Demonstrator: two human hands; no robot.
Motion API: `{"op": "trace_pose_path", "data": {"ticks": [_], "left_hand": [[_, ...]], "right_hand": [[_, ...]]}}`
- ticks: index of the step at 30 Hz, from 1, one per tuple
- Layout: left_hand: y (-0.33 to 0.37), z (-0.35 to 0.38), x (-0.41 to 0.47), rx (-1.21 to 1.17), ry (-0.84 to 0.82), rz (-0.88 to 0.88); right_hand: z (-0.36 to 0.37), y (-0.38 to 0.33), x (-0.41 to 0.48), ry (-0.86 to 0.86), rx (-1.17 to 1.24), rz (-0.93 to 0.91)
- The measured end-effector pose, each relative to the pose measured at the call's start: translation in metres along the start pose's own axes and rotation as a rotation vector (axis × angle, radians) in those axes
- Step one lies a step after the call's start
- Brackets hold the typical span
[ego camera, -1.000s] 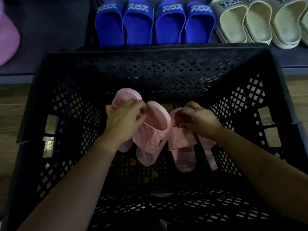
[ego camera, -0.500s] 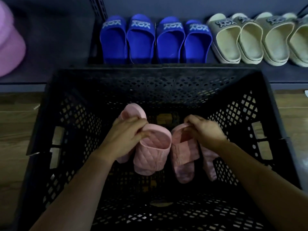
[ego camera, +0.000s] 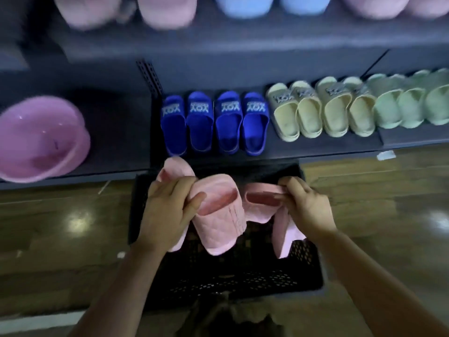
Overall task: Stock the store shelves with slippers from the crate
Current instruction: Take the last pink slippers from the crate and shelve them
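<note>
Gripping pink slippers (ego camera: 218, 215) above crate (ego camera: 306, 271) rim: left hand (ego camera: 165, 215), right hand (ego camera: 308, 207) fingers pinching pairs; lower shelf (ego camera: 121, 132) left open.

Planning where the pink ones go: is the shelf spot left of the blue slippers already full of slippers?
No, only a pink basin sits left of the blue slippers.

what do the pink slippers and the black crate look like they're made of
Pink slippers: likely soft foam or rubber, matte, with a moulded quilted strap that bends in the hands. Black crate: seemingly rigid moulded plastic, judging by its lattice of holes.
</note>
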State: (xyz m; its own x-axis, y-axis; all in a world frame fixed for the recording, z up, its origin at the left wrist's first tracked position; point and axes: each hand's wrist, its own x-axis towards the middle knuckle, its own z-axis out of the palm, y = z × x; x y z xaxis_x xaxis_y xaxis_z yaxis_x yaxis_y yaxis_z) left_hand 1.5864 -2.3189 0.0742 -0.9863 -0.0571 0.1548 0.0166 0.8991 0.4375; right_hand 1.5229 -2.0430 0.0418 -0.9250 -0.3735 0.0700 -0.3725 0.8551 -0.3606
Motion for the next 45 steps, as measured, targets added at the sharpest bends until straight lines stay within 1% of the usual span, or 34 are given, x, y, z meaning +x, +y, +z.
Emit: {"op": "trace_pose_path", "data": {"ticks": [4,8,12,16,19,22,27,30,35,40,45], "left_hand": [[0.08,-0.102,0.04,-0.002,-0.03,0.041],[0.168,-0.174,0.085,-0.033,-0.049,0.215],[0.269,-0.211,0.12,-0.077,-0.056,0.365],[0.382,-0.216,0.148,-0.117,-0.062,0.444],[0.473,-0.204,0.163,-0.148,-0.031,0.446],[0.558,-0.184,0.169,-0.178,0.031,0.393],[0.676,-0.14,0.175,-0.222,0.034,0.303],[0.727,-0.109,0.186,-0.236,0.01,0.3],[0.802,-0.053,0.225,-0.236,0.007,0.255],[0.864,0.012,0.288,-0.197,-0.012,0.26],[0.924,0.063,0.359,-0.177,-0.098,0.233]], "right_hand": [[-0.139,-0.022,0.006,0.069,-0.028,0.038],[-0.27,-0.015,-0.001,0.165,-0.057,0.091],[-0.382,0.024,-0.029,0.294,-0.047,0.161],[-0.481,0.085,-0.07,0.46,-0.011,0.24],[-0.544,0.146,-0.099,0.526,-0.033,0.262],[-0.598,0.21,-0.123,0.555,-0.088,0.249],[-0.661,0.31,-0.16,0.513,-0.158,0.262],[-0.682,0.367,-0.171,0.526,-0.134,0.307],[-0.703,0.466,-0.167,0.491,-0.138,0.375],[-0.727,0.564,-0.137,0.438,-0.096,0.462],[-0.756,0.665,-0.102,0.386,-0.077,0.467]]}}
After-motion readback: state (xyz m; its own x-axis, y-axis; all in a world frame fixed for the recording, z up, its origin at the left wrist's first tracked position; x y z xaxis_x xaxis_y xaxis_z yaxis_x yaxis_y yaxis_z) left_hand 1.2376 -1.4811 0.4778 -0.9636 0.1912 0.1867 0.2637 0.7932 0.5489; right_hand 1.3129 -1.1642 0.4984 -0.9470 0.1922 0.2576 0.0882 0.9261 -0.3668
